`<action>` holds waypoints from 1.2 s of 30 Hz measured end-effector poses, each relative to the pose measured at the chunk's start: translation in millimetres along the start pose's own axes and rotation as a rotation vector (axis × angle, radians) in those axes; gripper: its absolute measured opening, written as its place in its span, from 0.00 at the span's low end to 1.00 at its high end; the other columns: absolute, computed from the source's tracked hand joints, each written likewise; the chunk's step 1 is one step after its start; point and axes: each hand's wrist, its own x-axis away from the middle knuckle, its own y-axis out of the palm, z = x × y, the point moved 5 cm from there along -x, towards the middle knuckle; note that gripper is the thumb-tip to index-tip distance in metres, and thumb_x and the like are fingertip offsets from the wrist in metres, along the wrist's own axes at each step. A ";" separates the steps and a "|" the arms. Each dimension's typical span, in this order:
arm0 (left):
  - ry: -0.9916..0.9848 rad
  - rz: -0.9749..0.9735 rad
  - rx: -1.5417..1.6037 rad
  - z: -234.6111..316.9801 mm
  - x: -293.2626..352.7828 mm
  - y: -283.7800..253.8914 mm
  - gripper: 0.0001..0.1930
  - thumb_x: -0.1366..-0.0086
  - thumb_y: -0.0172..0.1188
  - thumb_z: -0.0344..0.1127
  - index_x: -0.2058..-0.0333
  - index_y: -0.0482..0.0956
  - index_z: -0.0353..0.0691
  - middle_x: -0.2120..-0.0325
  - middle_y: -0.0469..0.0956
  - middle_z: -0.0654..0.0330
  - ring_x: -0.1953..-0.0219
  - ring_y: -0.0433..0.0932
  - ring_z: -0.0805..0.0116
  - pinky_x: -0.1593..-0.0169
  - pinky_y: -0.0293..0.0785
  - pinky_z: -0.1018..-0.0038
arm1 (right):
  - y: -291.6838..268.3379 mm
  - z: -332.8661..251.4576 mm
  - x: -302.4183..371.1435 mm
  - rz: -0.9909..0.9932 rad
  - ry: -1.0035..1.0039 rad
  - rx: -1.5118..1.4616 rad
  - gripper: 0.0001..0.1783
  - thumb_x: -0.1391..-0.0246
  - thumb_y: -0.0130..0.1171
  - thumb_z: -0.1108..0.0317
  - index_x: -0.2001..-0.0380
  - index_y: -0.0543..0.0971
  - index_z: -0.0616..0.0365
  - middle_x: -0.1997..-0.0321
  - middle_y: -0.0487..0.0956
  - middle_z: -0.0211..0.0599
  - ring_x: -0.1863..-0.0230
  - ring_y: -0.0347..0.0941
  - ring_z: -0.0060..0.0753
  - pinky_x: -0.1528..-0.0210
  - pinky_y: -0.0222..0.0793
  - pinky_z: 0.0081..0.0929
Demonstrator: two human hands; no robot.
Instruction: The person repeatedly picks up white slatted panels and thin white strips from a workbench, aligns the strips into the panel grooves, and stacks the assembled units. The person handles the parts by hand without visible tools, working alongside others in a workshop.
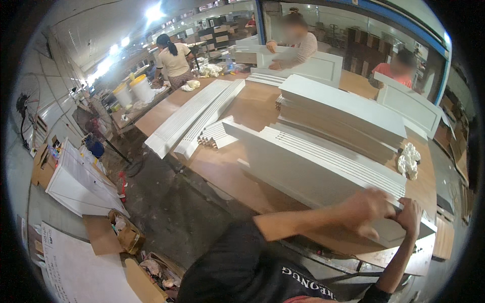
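A long white panel [298,177] stands on its edge along the near side of the brown table, running from the middle toward the right. My right hand [408,217] is at the panel's top edge near its right end, its fingers closed over it. Just left of it, my left hand [369,209] is in front of the same panel, blurred by motion, so its fingers do not show clearly. Behind the panel lies a row of narrow white strips [333,161], side by side.
The brown table [257,107] also bears a stack of white boards [343,103], long white slats [189,113] and a crumpled white cloth [408,161]. Across it, a person [298,43] handles a framed panel [323,68]. A standing fan [96,121] and cartons [126,232] are at the left.
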 end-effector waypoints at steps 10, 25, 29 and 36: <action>0.148 0.097 0.035 60.4 -39.0 141.6 0.32 0.46 0.61 0.44 0.50 0.68 0.23 0.46 0.62 0.38 0.40 0.57 0.42 0.37 0.52 0.54 | -11.1 -11.3 -8.9 -0.145 0.073 -0.058 0.30 0.82 0.77 0.53 0.69 0.83 0.56 0.70 0.82 0.42 0.65 0.78 0.44 0.58 0.70 0.37; 0.300 0.294 -0.211 84.8 -59.7 132.4 0.12 0.52 0.57 0.38 0.74 0.78 0.35 0.68 0.73 0.53 0.59 0.71 0.58 0.49 0.63 0.62 | 1.4 -0.7 -13.9 -0.175 0.044 -0.093 0.30 0.81 0.77 0.54 0.69 0.82 0.58 0.69 0.82 0.42 0.65 0.78 0.43 0.59 0.71 0.37; 0.224 0.159 -0.175 83.9 -60.7 158.8 0.11 0.53 0.58 0.39 0.76 0.77 0.36 0.70 0.74 0.53 0.62 0.72 0.59 0.50 0.64 0.61 | 5.1 1.6 -14.8 -0.131 0.007 -0.076 0.30 0.81 0.78 0.54 0.69 0.82 0.57 0.69 0.82 0.42 0.66 0.78 0.43 0.60 0.71 0.37; 0.388 0.371 -0.204 96.9 -56.5 124.7 0.10 0.53 0.59 0.36 0.78 0.76 0.34 0.74 0.74 0.52 0.66 0.72 0.59 0.55 0.67 0.65 | 3.7 7.5 -11.7 -0.140 0.050 -0.037 0.30 0.81 0.77 0.54 0.68 0.83 0.56 0.70 0.82 0.41 0.66 0.78 0.41 0.59 0.71 0.36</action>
